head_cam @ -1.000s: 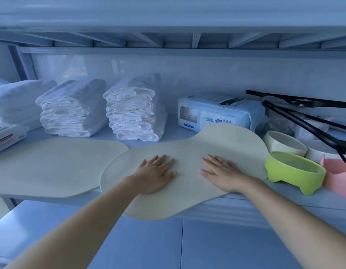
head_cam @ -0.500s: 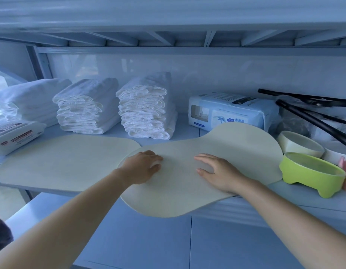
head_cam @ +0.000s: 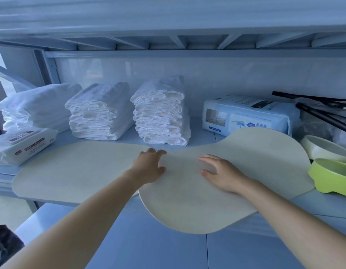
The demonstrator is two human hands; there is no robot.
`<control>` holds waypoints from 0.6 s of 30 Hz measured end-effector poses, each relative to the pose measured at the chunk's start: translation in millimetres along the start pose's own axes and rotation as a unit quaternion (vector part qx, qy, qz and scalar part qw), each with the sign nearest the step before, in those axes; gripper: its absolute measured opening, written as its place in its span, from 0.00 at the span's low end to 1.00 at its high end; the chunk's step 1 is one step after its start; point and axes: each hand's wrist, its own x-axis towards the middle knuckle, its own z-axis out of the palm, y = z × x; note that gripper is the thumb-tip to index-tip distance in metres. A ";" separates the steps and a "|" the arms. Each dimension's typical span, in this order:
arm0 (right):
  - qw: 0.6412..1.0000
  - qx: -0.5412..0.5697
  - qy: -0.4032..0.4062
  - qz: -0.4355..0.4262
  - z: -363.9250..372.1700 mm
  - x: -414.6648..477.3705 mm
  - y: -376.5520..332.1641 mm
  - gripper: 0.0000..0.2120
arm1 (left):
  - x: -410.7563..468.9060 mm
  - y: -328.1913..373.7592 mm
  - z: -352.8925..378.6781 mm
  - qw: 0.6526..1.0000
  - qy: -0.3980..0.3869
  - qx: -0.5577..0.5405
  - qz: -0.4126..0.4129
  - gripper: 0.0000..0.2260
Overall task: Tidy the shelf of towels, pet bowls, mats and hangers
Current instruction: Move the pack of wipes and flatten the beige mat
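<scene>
Two pale cream mats lie on the shelf (head_cam: 323, 203). The left mat (head_cam: 71, 167) lies flat. The right mat (head_cam: 245, 162) lies at an angle, its near end hanging over the shelf's front edge and its left edge overlapping the left mat. My left hand (head_cam: 148, 167) grips that left edge, thumb on top. My right hand (head_cam: 222, 174) rests flat on the mat's middle. White towels stand in folded stacks (head_cam: 160, 113) (head_cam: 98, 113) at the back. A green pet bowl (head_cam: 333, 175) and a cream bowl (head_cam: 323, 150) sit at the right, black hangers (head_cam: 323, 115) above them.
A loose pile of white towels (head_cam: 38, 105) and a wipes pack (head_cam: 18, 146) sit at the far left. A blue-white packaged bundle (head_cam: 249, 115) stands behind the right mat. The upper shelf hangs low overhead. Below is a lower shelf surface (head_cam: 168, 249).
My left hand moved from flat on the mat's middle to its left edge and curled round it. The right hand stayed pressing the mat. The view shifted left.
</scene>
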 end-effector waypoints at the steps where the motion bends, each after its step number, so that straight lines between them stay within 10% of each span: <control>1: 1.000 -0.002 0.003 0.003 1.1 1.7 -0.3 0.22 | 3.4 -1.2 -1.9 1.000 0.015 -0.010 -0.003 0.27; 18: 0.998 -0.018 0.036 0.037 10.7 27.7 -17.0 0.22 | 46.4 -52.0 -19.1 0.977 0.136 -0.140 0.082 0.19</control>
